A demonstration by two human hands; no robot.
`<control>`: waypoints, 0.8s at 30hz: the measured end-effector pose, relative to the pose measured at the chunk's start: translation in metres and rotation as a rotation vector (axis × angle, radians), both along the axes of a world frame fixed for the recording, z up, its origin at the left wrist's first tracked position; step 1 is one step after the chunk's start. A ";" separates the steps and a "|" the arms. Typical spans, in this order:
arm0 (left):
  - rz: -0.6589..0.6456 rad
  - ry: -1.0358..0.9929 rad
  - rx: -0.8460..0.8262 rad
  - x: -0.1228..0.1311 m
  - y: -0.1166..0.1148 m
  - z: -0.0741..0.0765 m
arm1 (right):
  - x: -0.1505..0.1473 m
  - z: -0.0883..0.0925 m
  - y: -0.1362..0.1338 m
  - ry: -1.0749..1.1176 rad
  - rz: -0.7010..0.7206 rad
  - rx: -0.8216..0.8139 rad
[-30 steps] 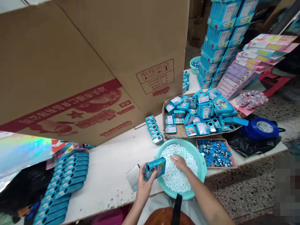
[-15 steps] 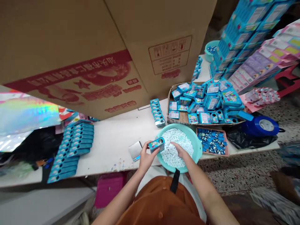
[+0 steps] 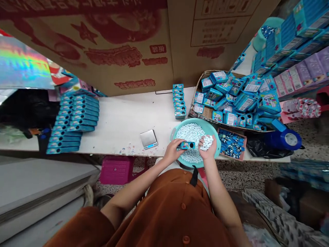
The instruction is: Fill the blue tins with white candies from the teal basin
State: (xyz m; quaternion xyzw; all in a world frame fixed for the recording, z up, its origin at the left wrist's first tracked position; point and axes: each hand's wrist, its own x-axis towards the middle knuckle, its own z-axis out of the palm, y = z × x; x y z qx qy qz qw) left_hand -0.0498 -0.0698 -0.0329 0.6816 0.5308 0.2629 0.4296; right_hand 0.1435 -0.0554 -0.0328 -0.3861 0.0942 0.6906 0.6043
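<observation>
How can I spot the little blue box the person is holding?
Find the round teal basin of white pellets at the table's near edge. Over it, the left hand holds one small blue box. It's the only box in a hand; other boxes lie on the table or in a cardboard tray.

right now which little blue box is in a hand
The blue box in the left hand, over the teal bowl; the right hand holds white pellets. The others lie in a row on the table or piled in the cardboard tray.

A silver scale [image 3: 148, 139], perhaps, lies on the white table [image 3: 120, 120].
</observation>
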 end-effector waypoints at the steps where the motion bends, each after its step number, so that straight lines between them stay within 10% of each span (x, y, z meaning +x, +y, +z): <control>1: -0.018 -0.004 0.003 0.002 0.000 0.001 | -0.001 0.005 0.000 -0.014 -0.014 0.009; 24: 0.032 -0.198 -0.008 0.029 0.008 0.020 | -0.018 0.041 0.006 -0.481 -0.156 0.090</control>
